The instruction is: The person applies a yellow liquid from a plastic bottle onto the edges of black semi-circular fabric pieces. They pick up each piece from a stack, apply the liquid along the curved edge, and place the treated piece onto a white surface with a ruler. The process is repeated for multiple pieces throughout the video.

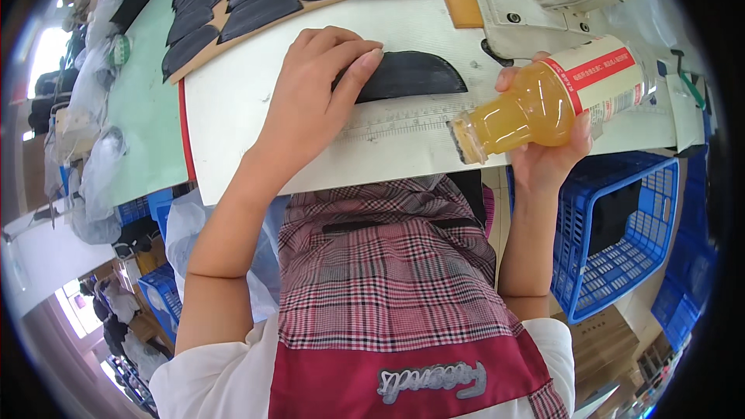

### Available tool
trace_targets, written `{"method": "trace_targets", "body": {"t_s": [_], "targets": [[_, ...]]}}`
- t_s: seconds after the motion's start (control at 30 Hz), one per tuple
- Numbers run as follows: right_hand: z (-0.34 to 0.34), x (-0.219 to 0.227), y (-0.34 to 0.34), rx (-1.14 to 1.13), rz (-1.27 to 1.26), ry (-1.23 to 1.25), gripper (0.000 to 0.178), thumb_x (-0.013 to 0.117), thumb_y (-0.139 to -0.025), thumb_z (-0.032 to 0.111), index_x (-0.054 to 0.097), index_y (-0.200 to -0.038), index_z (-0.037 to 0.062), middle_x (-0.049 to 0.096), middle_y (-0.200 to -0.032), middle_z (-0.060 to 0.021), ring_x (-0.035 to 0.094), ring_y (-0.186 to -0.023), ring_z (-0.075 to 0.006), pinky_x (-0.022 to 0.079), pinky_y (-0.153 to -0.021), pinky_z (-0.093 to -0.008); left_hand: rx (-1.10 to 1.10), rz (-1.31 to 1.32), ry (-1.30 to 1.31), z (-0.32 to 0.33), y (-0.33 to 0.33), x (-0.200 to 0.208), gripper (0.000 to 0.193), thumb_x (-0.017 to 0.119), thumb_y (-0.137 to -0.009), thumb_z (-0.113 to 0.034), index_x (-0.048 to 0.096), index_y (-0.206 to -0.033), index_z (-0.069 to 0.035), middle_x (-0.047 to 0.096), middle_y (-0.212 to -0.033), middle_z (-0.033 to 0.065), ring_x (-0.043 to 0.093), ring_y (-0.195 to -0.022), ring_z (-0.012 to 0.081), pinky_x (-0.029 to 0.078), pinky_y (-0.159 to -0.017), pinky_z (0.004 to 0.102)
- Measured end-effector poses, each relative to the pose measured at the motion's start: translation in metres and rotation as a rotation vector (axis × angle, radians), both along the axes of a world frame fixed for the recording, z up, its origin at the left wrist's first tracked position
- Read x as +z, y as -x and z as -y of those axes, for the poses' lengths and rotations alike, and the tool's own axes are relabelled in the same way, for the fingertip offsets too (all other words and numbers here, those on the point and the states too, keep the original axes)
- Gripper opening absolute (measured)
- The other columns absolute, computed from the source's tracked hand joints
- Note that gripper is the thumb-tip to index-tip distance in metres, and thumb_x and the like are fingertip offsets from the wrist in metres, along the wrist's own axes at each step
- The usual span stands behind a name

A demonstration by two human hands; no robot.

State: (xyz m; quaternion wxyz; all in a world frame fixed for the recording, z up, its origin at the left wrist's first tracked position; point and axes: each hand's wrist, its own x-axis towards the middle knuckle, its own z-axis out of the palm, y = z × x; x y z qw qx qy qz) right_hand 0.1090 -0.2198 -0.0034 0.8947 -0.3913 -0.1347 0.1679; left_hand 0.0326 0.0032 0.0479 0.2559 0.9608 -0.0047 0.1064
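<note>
With left hand [318, 74], pinches a flat black half-moon piece [415, 76] on the white table [229, 120], seemingly steadying it, and with right hand [549, 157] grips a clear long-necked amber-filled bottle [552, 99] above the table's right side, likely to angle its neck.

Left hand [317, 81] on black piece [419, 76], right hand [549, 157] gripping bottle [555, 101]

Left arm bent at elbow, forearm [230, 229] angled up and inward, wrist fairly straight. Left hand [314, 81] palm down, back of hand showing, fingers bent and bunched together, thumb alongside with its tip close to the index tip. Right forearm [535, 237] near vertical in view. Right hand [545, 164] palm up, thumb out on the right side, fingers curled round in a grip, partly hidden. Hands well apart.
</note>
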Motion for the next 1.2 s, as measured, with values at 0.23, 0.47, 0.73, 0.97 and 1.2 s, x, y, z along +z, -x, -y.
{"method": "trace_targets", "body": {"t_s": [0.23,0.47,0.73,0.97,1.2], "targets": [[0.005,0.0,-0.002,0.028,0.037,-0.028,0.072,0.057,-0.075,0.053,0.039,-0.122,0.0025,0.046,-0.112,-0.0108,0.053,-0.089,-0.0303,0.053,-0.061,-0.0323,-0.037,0.028,-0.049,0.004,0.003,0.003,0.025,0.048,-0.088,-0.017,0.062,-0.102,-0.002,0.058,-0.098,0.0117,0.053,-0.091,0.0256,0.042,-0.08,0.0315],[0.005,0.001,-0.003,0.04,0.025,-0.055,0.072,0.057,-0.074,0.054,0.036,-0.125,0.0072,0.047,-0.11,-0.0129,0.053,-0.089,-0.0314,0.053,-0.063,-0.033,-0.077,0.08,-0.122,0.01,-0.005,-0.001,0.027,0.047,-0.088,-0.016,0.058,-0.108,-0.002,0.057,-0.099,0.0114,0.051,-0.095,0.0251,0.039,-0.084,0.0323],[0.005,0.002,-0.001,0.054,0.021,-0.064,0.072,0.056,-0.076,0.052,0.032,-0.129,0.0096,0.045,-0.115,-0.0127,0.052,-0.09,-0.0331,0.054,-0.06,-0.0326,-0.188,0.027,-0.016,0.018,-0.023,0.001,0.024,0.047,-0.088,-0.016,0.062,-0.1,-0.002,0.057,-0.098,0.0112,0.051,-0.093,0.0258,0.04,-0.082,0.0333],[0.006,0.002,-0.001,0.043,0.033,-0.073,0.07,0.054,-0.078,0.051,0.031,-0.13,0.0094,0.046,-0.115,-0.0131,0.052,-0.091,-0.0336,0.054,-0.061,-0.0336,-0.189,0.115,-0.1,0.022,-0.013,0.0,0.023,0.052,-0.084,-0.017,0.062,-0.1,-0.003,0.058,-0.097,0.0112,0.053,-0.09,0.0273,0.043,-0.078,0.0341],[0.005,0.001,-0.002,0.05,0.031,-0.093,0.07,0.055,-0.078,0.05,0.029,-0.131,0.0134,0.046,-0.115,-0.0135,0.052,-0.091,-0.0339,0.054,-0.061,-0.0342,-0.283,0.129,-0.15,0.015,-0.01,0.003,0.025,0.055,-0.082,-0.02,0.061,-0.098,-0.003,0.056,-0.094,0.0115,0.052,-0.088,0.0272,0.042,-0.076,0.035]]}}
